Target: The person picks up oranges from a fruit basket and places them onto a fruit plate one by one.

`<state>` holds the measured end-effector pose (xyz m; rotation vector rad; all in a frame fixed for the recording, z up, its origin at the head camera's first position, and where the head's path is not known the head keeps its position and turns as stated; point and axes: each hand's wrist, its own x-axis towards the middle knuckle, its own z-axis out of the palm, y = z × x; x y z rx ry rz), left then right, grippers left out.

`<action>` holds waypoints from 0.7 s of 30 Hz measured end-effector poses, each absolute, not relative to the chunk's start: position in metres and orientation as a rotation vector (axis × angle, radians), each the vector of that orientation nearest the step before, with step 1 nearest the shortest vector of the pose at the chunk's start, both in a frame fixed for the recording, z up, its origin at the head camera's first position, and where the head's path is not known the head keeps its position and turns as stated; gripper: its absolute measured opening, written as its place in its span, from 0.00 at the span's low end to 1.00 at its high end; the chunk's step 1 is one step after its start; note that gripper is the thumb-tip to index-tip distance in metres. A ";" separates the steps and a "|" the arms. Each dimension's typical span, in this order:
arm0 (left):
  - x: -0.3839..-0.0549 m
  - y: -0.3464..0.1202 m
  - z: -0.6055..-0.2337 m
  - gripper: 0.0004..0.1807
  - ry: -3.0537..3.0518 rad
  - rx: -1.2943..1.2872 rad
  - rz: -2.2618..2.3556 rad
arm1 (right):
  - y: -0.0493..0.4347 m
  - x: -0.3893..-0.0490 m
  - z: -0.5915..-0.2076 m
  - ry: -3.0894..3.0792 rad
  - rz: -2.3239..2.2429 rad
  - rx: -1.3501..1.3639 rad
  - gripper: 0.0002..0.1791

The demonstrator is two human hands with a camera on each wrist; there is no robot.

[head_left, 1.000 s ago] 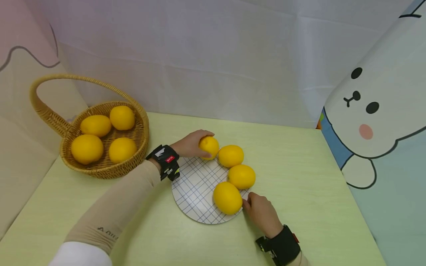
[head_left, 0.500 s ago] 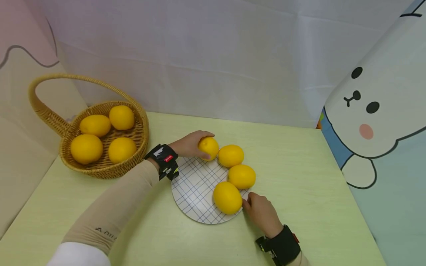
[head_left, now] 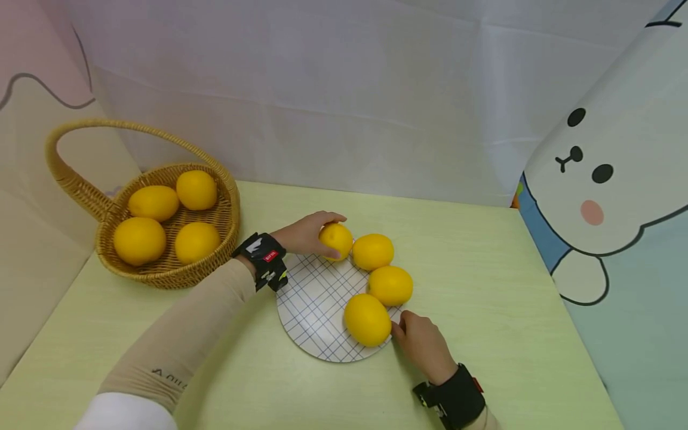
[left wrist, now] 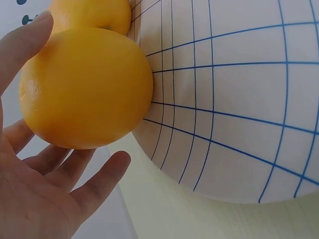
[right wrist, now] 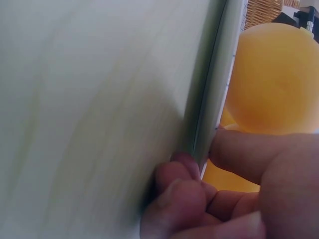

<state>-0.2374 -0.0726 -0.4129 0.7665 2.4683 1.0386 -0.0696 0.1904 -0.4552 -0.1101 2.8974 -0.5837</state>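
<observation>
My left hand [head_left: 305, 233] grips a yellow lemon [head_left: 336, 240] at the far rim of a round white plate [head_left: 314, 307] with blue grid lines. In the left wrist view the thumb lies on one side of that lemon [left wrist: 87, 89] and the fingers curve round the other. Three more lemons lie along the plate's right side; the nearest one [head_left: 368, 320] is close to my right hand [head_left: 424, 346]. That hand pinches the plate's rim [right wrist: 219, 94], thumb on top and curled fingers at the underside, as the right wrist view shows.
A wicker basket [head_left: 235, 206] with a tall arched handle stands at the back left, holding several lemons [head_left: 141, 241]. Pale green table top [head_left: 484, 286] surrounds the plate. A white cloth [head_left: 376, 101] hangs behind, and a printed bunny panel [head_left: 634, 149] is on the right.
My left hand and its lemon have shifted very slightly left and toward me. The right hand, the plate and the other lemons look unchanged.
</observation>
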 end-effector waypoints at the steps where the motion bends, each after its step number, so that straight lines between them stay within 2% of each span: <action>1: -0.237 -0.073 -0.413 0.46 2.469 0.767 1.040 | 0.190 -0.070 -0.455 2.895 -0.585 -0.108 0.14; 12: -0.239 -0.075 -0.412 0.47 2.501 0.774 1.018 | 0.189 -0.070 -0.455 2.883 -0.585 -0.085 0.14; 21: -0.230 -0.085 -0.386 0.46 2.594 0.808 0.973 | 0.189 -0.070 -0.455 2.888 -0.588 -0.092 0.14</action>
